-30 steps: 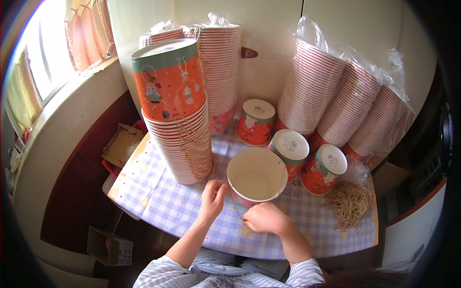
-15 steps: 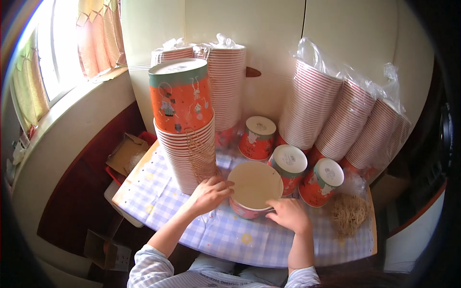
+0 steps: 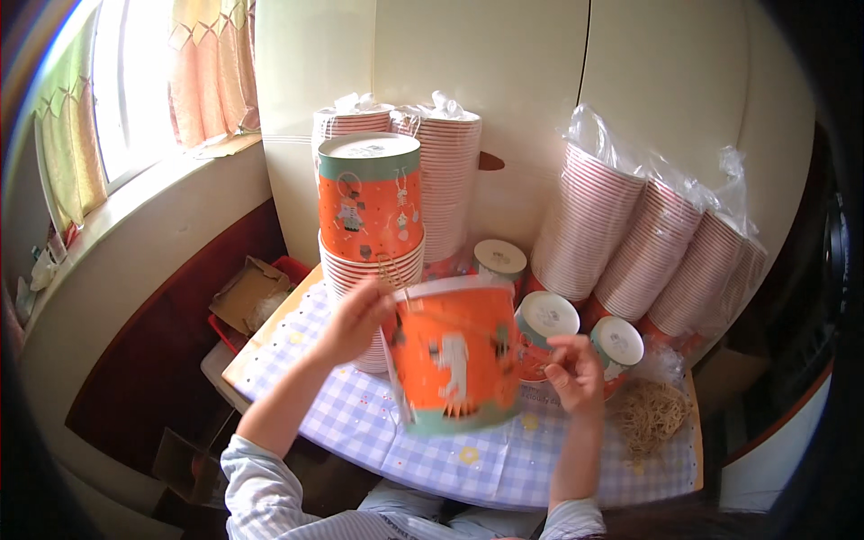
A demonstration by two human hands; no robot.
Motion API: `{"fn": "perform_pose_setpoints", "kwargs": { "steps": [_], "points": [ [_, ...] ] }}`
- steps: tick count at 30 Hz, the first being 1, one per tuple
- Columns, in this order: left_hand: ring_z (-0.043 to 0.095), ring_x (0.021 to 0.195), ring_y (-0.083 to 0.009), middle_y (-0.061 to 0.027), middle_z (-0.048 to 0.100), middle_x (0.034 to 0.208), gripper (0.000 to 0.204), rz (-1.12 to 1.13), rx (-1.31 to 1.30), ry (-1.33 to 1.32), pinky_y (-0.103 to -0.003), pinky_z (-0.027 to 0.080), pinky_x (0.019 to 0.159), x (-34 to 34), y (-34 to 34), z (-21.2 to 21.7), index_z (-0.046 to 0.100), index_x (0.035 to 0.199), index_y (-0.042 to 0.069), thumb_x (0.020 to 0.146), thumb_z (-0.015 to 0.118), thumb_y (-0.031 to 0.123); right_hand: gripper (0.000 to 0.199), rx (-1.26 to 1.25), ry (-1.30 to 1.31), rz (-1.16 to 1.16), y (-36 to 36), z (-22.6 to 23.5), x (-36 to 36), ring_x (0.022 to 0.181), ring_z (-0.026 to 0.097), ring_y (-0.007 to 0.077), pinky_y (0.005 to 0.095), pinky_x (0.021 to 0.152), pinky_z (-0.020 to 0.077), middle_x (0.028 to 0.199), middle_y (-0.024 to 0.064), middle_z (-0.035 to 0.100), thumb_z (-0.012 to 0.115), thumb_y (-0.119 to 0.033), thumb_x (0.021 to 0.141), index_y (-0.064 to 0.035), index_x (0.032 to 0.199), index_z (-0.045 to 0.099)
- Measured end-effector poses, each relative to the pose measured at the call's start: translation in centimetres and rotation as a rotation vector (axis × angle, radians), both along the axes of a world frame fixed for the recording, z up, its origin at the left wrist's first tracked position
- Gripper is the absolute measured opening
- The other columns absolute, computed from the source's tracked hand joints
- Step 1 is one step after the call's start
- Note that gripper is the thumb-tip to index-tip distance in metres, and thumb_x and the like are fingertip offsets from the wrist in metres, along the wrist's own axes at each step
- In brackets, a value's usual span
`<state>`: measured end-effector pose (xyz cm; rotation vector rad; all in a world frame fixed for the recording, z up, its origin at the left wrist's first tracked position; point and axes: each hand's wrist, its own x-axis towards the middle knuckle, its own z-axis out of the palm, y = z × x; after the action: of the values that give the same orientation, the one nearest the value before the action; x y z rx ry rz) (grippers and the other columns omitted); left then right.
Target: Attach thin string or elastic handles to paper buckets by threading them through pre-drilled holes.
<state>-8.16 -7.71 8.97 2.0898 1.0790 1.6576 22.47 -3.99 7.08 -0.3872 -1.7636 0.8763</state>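
Note:
An orange paper bucket [image 3: 454, 351] with a white rim and green base is raised above the table in front of me, its side facing me and blurred by motion. My left hand [image 3: 362, 313] grips it at the upper left of the rim, and a thin tan cord shows beside the fingers. My right hand [image 3: 576, 371] is just off the bucket's right side, fingers curled in; anything between them is too small to make out. Behind my left hand, a tall stack of nested buckets [image 3: 371, 211] is topped by an upside-down orange one.
Three upside-down smaller tubs [image 3: 550, 315] stand behind the raised bucket. Plastic-wrapped stacks [image 3: 589, 211] lean at the back right, and others [image 3: 441, 180] stand at the back left. A pile of tan cords [image 3: 654, 418] lies at the right on the checked tablecloth [image 3: 360, 423].
The bucket has come up off the table and turned from its open mouth to its side. My left hand rose with it; my right hand came away from its rim. The view tipped slightly.

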Motion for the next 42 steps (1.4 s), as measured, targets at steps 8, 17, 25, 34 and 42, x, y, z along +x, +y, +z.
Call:
{"fn": "perform_pose_setpoints", "kwargs": {
  "steps": [8,17,25,34,42],
  "points": [
    [0.042,0.062,-0.0032,0.0033,0.047,0.069,0.017,-0.117,-0.045,-0.594,-0.018,0.036,0.055,-3.8,4.1,11.0,0.054,0.087,0.003,0.090,0.047,0.018,0.054,0.540,-0.226,-0.133,3.7,11.3,-6.1,0.063,0.039,0.0072,0.0221,0.058,0.0347,0.076,-0.0008,0.043,0.072,-0.025,0.071,-0.0064,0.115,0.046],
    [0.053,0.086,-0.0107,-0.0058,0.059,0.093,0.030,0.147,0.040,-0.451,-0.024,0.042,0.078,-7.5,6.3,16.0,0.053,0.103,0.000,0.089,0.047,0.026,0.027,0.101,0.013,-0.157,9.4,21.9,-13.5,0.065,0.047,0.0040,0.0189,0.052,0.0389,0.078,-0.0008,0.055,0.050,-0.021,0.088,-0.0009,0.104,0.055],
    [0.041,0.112,-0.0226,-0.0180,0.041,0.122,0.081,0.137,0.109,-0.007,-0.035,0.034,0.094,-8.7,6.7,12.4,0.019,0.132,-0.001,0.075,0.064,0.034,0.021,-0.058,-0.199,-0.164,11.2,23.8,-17.9,0.057,0.045,0.0047,0.0209,0.050,0.0371,0.072,-0.0019,0.057,0.050,-0.020,0.086,-0.0044,0.097,0.059],
    [0.028,0.124,-0.0273,-0.0196,0.028,0.133,0.103,0.045,0.082,-0.031,-0.037,0.026,0.101,-11.6,9.7,9.8,0.007,0.135,0.002,0.067,0.072,0.041,0.025,-0.323,-0.113,0.111,13.2,21.5,-20.4,0.059,0.044,0.0047,0.0201,0.053,0.0369,0.072,-0.0017,0.055,0.049,-0.028,0.087,-0.0053,0.092,0.058],
    [0.038,0.117,-0.0201,-0.0143,0.041,0.125,0.078,-0.114,-0.089,-0.118,-0.032,0.030,0.098,-12.5,9.5,10.7,0.019,0.134,0.001,0.079,0.060,0.038,0.043,-0.269,-0.375,0.035,11.4,21.1,-18.4,0.053,0.033,0.0041,0.0187,0.045,0.0275,0.062,-0.0055,0.040,0.061,-0.051,0.075,-0.0088,0.081,0.055]
  ]
}}
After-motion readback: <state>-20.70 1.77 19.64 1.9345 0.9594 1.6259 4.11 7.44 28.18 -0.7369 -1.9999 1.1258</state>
